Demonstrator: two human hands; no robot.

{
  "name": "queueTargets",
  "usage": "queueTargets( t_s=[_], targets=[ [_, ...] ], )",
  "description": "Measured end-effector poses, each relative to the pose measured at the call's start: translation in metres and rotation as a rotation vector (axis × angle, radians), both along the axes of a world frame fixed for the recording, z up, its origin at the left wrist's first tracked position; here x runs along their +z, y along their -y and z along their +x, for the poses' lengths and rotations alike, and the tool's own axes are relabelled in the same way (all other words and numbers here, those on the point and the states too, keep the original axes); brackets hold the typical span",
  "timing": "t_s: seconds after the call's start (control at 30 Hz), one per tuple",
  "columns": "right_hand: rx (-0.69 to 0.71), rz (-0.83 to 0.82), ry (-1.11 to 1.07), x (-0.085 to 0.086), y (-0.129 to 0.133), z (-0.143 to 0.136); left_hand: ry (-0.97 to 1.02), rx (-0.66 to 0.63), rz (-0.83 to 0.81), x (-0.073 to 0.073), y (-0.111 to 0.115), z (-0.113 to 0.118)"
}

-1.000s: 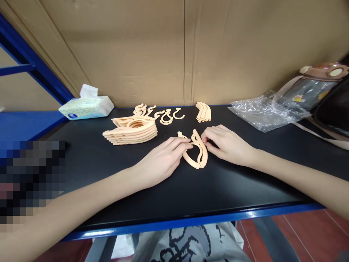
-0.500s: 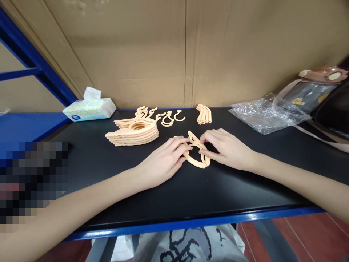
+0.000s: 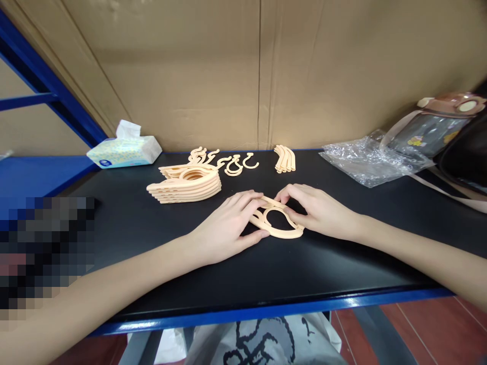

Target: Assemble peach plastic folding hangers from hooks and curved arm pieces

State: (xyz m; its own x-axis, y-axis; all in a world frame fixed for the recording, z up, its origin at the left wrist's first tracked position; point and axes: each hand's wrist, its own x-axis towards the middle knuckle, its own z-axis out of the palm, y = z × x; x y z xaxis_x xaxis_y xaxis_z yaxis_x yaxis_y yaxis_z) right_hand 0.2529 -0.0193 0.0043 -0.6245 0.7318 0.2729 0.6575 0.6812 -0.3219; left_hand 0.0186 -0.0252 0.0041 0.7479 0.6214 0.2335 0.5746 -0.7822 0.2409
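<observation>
A beige plastic folding clothes hanger (image 3: 286, 233), folded into a loop without a hook, lies on the black tabletop between my hands. My left hand (image 3: 233, 225) grips its left end, thumb at the near edge and fingers over the far side. On the upper right part, my right hand (image 3: 317, 210) pinches it between thumb and bent fingers. Some of the hanger is hidden under the fingers. Behind my left hand sits a stack of similar folded hanger bodies (image 3: 186, 191). Several loose beige hooks (image 3: 234, 170) lie farther back, with a bundle of short curved beige pieces (image 3: 284, 159) to their right.
A tissue pack (image 3: 125, 152) stands at the back left. Crumpled clear plastic (image 3: 376, 157) lies at the right, beside a bottle with a brown lid (image 3: 433, 124) and a strap. Cardboard (image 3: 182, 76) rises behind the table, and a blue edge (image 3: 266, 310) runs along its front.
The hanger has turned, its near end swinging right, and its narrow end now lies under my left fingers. My left thumb has moved to the near edge; my right hand has shifted slightly.
</observation>
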Motion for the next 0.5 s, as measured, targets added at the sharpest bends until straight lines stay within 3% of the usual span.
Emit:
queueTargets(
  t_s=[0.5],
  targets=[
    [0.041,-0.163,-0.136,0.0046,0.0040,-0.0021,-0.041,-0.048,-0.017,0.0015,0.0007,-0.0003]
  ],
)
